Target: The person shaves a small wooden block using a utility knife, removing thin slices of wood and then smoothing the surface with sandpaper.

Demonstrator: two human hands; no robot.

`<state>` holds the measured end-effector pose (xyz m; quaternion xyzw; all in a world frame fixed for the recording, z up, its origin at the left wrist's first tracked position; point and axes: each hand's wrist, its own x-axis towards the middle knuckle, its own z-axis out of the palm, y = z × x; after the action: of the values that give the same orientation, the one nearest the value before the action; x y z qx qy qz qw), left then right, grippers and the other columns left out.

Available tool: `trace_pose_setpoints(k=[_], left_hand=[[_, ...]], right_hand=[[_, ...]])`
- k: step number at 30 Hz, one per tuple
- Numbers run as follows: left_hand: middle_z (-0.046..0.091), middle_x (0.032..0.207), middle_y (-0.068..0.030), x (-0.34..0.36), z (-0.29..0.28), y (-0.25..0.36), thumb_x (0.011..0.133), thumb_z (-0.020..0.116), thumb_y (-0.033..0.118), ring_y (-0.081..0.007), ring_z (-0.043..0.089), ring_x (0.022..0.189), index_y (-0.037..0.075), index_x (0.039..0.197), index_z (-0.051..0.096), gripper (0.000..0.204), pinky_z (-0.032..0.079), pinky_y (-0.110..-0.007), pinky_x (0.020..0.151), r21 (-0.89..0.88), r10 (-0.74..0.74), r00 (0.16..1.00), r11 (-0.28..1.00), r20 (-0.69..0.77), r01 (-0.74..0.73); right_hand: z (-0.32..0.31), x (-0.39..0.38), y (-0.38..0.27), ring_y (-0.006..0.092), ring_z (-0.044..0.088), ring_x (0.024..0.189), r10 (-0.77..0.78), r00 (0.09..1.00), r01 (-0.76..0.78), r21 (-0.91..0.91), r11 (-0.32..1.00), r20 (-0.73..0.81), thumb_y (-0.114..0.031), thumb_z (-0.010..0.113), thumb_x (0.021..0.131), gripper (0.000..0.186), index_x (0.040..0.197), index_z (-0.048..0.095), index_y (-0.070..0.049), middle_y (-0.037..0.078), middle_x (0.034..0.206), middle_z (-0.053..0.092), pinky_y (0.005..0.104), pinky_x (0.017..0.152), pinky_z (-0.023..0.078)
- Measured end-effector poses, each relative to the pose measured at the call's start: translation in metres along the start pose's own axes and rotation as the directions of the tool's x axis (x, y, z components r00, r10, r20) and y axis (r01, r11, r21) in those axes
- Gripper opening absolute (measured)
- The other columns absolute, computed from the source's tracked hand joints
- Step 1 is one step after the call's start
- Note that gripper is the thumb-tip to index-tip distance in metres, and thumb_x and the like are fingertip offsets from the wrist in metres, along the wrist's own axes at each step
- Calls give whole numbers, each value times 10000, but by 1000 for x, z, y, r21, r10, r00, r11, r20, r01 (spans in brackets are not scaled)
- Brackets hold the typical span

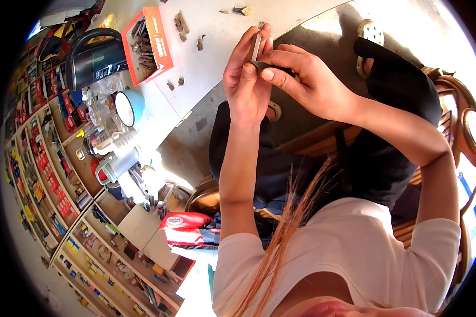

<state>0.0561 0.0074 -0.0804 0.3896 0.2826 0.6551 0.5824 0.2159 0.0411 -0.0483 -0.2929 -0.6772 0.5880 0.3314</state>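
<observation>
Two forearms [239,174] converge, left hand [247,95] (palm up) gripping a brown stick [255,46], right hand [320,82] pinching a dark tool [261,65].

Lettering [160,47] on orange box [157,26], red bag [191,219]

Bench [211,58]: its pale, smooth top filled the upper middle, and its near edge looked curved through the wide lens.
Shelves [89,177]: wooden racks ran down the left side, divided into rows and compartments, crowded with small red, yellow and blue packets [50,179].
Floor [317,45]: it was grey and bare-looking, with a dark patch below the bench edge.
Chair [450,82]: its brown wooden frame curved at the right.
Sunlight [407,21]: it glared at upper right, washing out detail.
</observation>
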Motion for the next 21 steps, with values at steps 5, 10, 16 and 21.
trace_pose_setpoints(k=[5,10,16,21], left_hand=[[457,1449,-226,-2,1,2,997,557,200,-307,401,1392,-73,1428,394,536,307,-414,1184,3,0,1000,1000,-17,0],[546,1367,-200,-1,-1,4,990,571,277,-311,363,1415,-90,1442,342,626,288,-428,1195,43,31,999,999,25,-32],[485,1428,-207,-2,1,4,985,578,305,-313,372,1405,-83,1439,361,635,269,-444,1185,47,-21,1000,999,-3,21],[494,1411,-195,-3,-4,3,994,560,337,-325,363,1406,-87,1442,349,653,254,-452,1188,81,-3,1000,997,29,0]], right_hand=[[1,2,5,309,597,946,-80,997,79,-39,996,-18,-311,592,979,332,1123,665,-21,171,992,659,398,833,497],[-1,10,8,321,626,911,60,994,-50,102,994,-96,-301,598,979,342,1138,657,-4,190,958,654,387,823,500],[-2,8,7,306,639,897,40,999,-37,126,991,-25,-302,591,988,361,1141,639,22,188,993,654,360,811,499],[7,5,13,250,649,887,3,996,5,93,996,-90,-300,578,998,362,1153,634,22,179,957,672,334,843,501]])
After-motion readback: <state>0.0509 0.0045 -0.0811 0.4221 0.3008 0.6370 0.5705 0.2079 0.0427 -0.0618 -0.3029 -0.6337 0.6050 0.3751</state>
